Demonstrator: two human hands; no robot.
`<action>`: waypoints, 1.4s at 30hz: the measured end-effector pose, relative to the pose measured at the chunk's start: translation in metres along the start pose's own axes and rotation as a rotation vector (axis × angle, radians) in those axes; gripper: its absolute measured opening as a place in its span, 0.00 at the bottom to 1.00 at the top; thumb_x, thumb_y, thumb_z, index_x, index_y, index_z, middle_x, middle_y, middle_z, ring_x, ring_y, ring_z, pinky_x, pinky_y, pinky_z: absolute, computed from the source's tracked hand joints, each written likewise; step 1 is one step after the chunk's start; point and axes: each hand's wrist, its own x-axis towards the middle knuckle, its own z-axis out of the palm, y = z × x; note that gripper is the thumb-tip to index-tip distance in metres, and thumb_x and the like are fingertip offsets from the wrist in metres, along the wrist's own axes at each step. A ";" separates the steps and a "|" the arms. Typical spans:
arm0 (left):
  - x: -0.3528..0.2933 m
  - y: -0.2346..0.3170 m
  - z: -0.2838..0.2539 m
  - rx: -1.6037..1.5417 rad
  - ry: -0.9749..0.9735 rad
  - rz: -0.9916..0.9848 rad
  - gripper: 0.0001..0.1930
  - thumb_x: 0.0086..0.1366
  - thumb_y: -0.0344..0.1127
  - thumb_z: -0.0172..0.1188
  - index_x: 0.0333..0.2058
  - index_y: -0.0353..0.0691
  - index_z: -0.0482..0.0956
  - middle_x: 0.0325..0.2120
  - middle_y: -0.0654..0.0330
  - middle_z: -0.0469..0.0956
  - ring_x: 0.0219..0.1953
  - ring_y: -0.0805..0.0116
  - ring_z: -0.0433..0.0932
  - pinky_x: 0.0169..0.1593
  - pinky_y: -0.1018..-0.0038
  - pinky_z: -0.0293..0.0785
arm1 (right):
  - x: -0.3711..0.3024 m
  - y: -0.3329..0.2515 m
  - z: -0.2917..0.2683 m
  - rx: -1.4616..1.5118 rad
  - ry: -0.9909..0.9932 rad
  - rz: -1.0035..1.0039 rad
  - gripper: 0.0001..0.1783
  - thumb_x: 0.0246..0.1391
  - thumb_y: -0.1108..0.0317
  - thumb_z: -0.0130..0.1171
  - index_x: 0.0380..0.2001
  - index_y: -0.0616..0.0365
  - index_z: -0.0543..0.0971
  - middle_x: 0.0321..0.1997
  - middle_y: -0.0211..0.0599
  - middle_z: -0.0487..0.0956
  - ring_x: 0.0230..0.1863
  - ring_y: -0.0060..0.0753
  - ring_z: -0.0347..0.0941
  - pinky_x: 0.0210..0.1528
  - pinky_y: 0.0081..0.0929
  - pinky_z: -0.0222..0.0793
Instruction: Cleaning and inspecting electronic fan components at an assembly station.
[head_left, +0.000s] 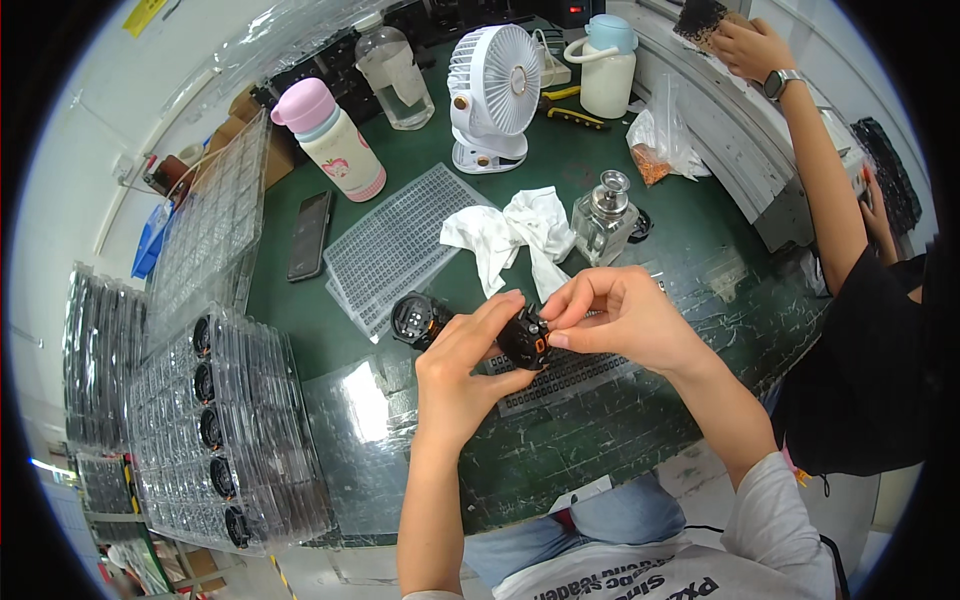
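My left hand (462, 365) grips a small black rounded part (520, 342) with orange and silvery details on its right side. Thumb and fingers of my right hand (625, 318) are pinched together against that side; whatever they hold is too small to make out. Just left of my left hand lies a similar black round part (411, 316) with an open, light-dotted face. Beneath both hands, a sheet with rows of small dark pieces (570, 378) rests on the green table (450, 480).
Stacked clear trays (270, 430) with black round parts stand at left. Beyond my hands are a white cloth (510, 230), a glass pump bottle (604, 225), a dotted sheet (400, 240), a phone (311, 235) and a white fan (495, 90). A co-worker's arm (815, 160) reaches across at right.
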 end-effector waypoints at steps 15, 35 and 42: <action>0.002 0.005 -0.013 -0.404 0.395 -0.244 0.35 0.43 0.11 0.66 0.54 0.35 0.72 0.36 0.61 0.76 0.39 0.72 0.78 0.44 0.74 0.81 | 0.006 0.025 0.011 -0.680 0.116 -0.237 0.05 0.49 0.73 0.63 0.31 0.57 0.78 0.33 0.32 0.77 0.37 0.29 0.77 0.41 0.27 0.73; 0.000 0.001 -0.004 -0.385 0.171 -0.366 0.33 0.44 0.20 0.72 0.53 0.33 0.74 0.31 0.60 0.79 0.34 0.76 0.78 0.39 0.77 0.81 | 0.007 0.050 0.024 -1.596 0.135 -0.778 0.03 0.41 0.68 0.57 0.23 0.52 0.76 0.28 0.31 0.73 0.33 0.33 0.72 0.42 0.30 0.66; 0.000 0.006 -0.008 -0.358 -0.021 -0.446 0.33 0.43 0.22 0.72 0.53 0.33 0.74 0.28 0.59 0.79 0.31 0.76 0.79 0.36 0.77 0.80 | -0.001 -0.001 0.005 -0.760 0.173 -0.451 0.06 0.48 0.77 0.61 0.32 0.60 0.78 0.38 0.37 0.78 0.41 0.34 0.77 0.42 0.26 0.72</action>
